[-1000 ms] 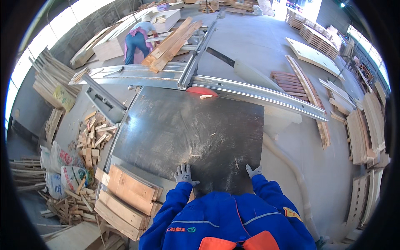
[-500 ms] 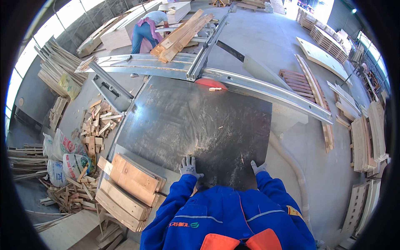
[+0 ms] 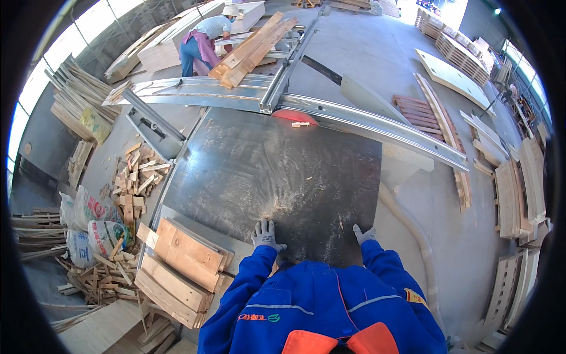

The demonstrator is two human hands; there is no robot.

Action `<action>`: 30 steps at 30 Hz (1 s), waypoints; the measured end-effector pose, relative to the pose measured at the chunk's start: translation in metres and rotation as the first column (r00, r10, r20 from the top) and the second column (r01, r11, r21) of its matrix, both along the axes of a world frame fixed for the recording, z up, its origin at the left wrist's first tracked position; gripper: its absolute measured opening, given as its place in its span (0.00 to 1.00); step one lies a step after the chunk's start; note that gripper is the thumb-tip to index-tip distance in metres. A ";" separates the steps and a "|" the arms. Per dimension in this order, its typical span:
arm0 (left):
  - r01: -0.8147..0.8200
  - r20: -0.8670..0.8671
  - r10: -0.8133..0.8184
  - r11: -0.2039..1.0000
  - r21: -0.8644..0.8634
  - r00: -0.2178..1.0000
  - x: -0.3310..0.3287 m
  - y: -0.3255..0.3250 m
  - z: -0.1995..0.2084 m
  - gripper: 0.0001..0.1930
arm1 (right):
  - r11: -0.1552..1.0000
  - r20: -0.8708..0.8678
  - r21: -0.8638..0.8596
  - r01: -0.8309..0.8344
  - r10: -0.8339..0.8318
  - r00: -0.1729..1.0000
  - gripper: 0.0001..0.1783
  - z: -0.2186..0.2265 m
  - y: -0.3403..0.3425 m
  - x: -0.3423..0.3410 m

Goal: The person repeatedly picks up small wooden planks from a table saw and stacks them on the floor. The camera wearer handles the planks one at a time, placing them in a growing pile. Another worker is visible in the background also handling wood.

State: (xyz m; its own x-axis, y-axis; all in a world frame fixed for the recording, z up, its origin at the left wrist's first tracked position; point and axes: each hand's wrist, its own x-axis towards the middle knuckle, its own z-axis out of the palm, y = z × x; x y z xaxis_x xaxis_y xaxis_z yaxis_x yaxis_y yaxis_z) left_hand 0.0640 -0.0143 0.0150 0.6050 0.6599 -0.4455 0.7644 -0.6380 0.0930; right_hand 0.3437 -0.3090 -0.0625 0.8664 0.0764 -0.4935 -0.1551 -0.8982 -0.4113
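Dark tabletop [image 3: 230, 171] looked like smooth metal, glossy where light struck its left side and dulled by pale, gritty dust [image 3: 283, 207] toward the middle; left hand [image 3: 267, 236] and right hand [image 3: 364, 235] were covered in matt grey gloves that seemed to be cloth; blue jacket [image 3: 324, 289] was matt fabric with an orange cloth collar [image 3: 376, 341]; long rail [image 3: 413, 146] was bright, shiny silver metal; red guard [image 3: 290, 115] appeared to be smooth plastic; stacked boards [image 3: 191, 251] were bare, unvarnished wood, grain showing; scrap pile [image 3: 140, 183] was rough raw wood; sacks [image 3: 106, 236] looked like crinkled plastic; floor [image 3: 371, 65] was smooth and grey, like concrete.
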 end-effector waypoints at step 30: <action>0.002 0.005 -0.002 1.000 -0.011 1.000 -0.001 0.001 -0.006 0.63 | 1.000 -0.030 -0.002 0.022 -0.022 0.999 0.71 -0.006 0.000 0.002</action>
